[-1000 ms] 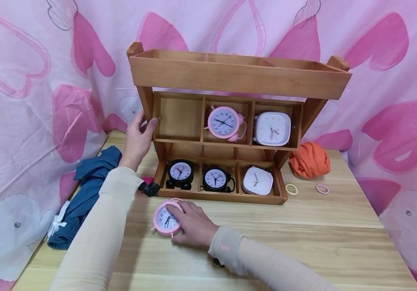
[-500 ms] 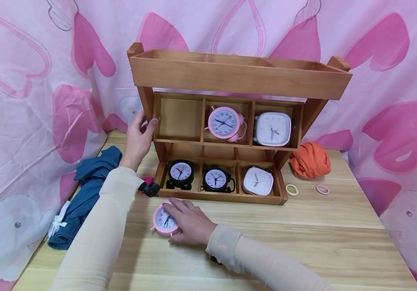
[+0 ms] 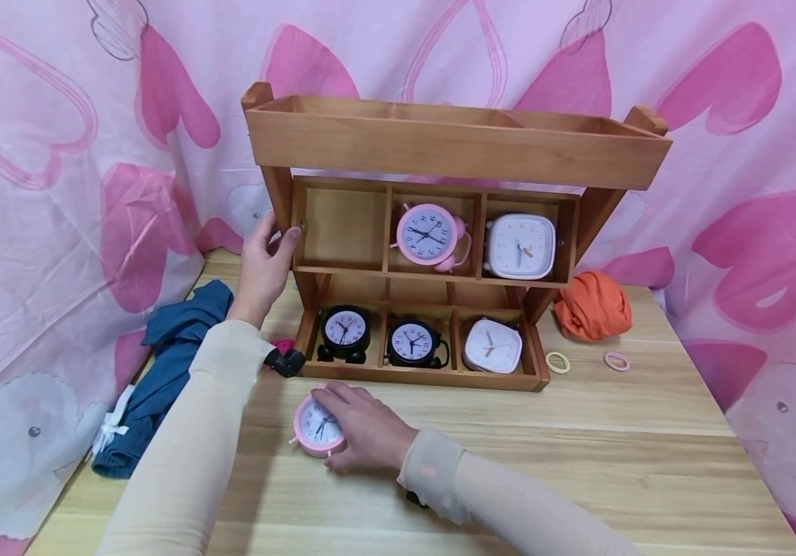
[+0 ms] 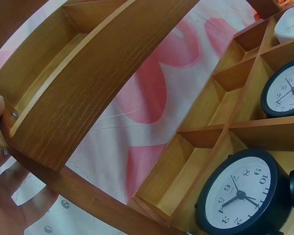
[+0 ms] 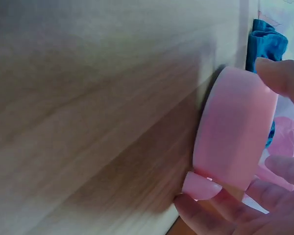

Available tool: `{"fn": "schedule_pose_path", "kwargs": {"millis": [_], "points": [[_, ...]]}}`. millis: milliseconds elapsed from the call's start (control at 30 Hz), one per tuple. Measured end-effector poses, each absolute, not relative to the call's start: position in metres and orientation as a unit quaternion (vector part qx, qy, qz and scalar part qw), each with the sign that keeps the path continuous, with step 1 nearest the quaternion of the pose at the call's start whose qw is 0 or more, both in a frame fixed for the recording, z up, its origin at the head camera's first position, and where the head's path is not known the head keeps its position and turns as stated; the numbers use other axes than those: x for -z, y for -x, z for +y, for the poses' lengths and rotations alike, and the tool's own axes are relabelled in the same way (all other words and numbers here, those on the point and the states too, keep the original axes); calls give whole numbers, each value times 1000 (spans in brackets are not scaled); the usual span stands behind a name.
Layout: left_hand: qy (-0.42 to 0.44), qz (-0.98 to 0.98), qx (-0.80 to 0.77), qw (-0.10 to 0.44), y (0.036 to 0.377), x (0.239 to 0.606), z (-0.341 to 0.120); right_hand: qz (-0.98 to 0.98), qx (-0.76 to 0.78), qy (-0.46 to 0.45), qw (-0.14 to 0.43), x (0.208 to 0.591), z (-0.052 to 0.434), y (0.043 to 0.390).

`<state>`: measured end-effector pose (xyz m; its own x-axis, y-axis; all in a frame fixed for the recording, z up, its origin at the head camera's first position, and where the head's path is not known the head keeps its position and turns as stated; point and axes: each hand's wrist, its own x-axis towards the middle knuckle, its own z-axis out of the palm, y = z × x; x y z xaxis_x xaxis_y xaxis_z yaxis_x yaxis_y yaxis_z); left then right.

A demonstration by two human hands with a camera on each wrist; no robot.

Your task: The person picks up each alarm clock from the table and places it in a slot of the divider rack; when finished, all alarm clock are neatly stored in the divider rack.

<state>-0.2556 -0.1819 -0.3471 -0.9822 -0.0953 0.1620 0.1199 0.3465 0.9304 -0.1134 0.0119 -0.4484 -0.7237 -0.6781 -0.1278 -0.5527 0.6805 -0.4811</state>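
Two-handed, working at the near-left part of the pale wood-grain tabletop (image 3: 613, 448). Curling the right hand (image 3: 367, 432) over the round pink alarm clock (image 3: 316, 425), fingertips (image 5: 279, 73) and thumb closing round its rim, face up, the clock lying flat on the tabletop just in front of the rack's bottom tier. Wrapping the left hand (image 3: 265, 266) round the left upright of the three-tier brown wooden rack (image 3: 453, 147), thumb in front, fingers behind.

Judging it best, for a clean lift: pinching across the rim rather than the glass, minding the small pink foot (image 5: 201, 187) and the bells, raising it level, steadying the rack against tipping.

Noting in the middle tier one vacant left compartment (image 3: 342, 228), beside a second pink bell clock (image 3: 427, 234) and a square white clock (image 3: 519, 245). Noting in the bottom tier two round black clocks (image 3: 345, 327) (image 3: 411, 341) and another white square clock (image 3: 492, 346).

Seeing along the left edge a crumpled blue cloth (image 3: 161, 371); at the rack's right foot a bunched orange cloth (image 3: 592, 305), with a yellow hair tie (image 3: 557, 361) and a pink hair tie (image 3: 615, 360) just beside it. Hanging all round, a pink heart-print curtain (image 3: 57, 154).
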Motion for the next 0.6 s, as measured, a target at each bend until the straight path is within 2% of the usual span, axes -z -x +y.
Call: {"fn": "schedule_pose_path", "kwargs": {"millis": [300, 600], "points": [[7, -814, 574, 91, 255, 347, -181, 905, 260, 314, 121, 427, 37, 104], [5, -817, 568, 97, 255, 348, -181, 917, 259, 296, 61, 403, 62, 101]]}}
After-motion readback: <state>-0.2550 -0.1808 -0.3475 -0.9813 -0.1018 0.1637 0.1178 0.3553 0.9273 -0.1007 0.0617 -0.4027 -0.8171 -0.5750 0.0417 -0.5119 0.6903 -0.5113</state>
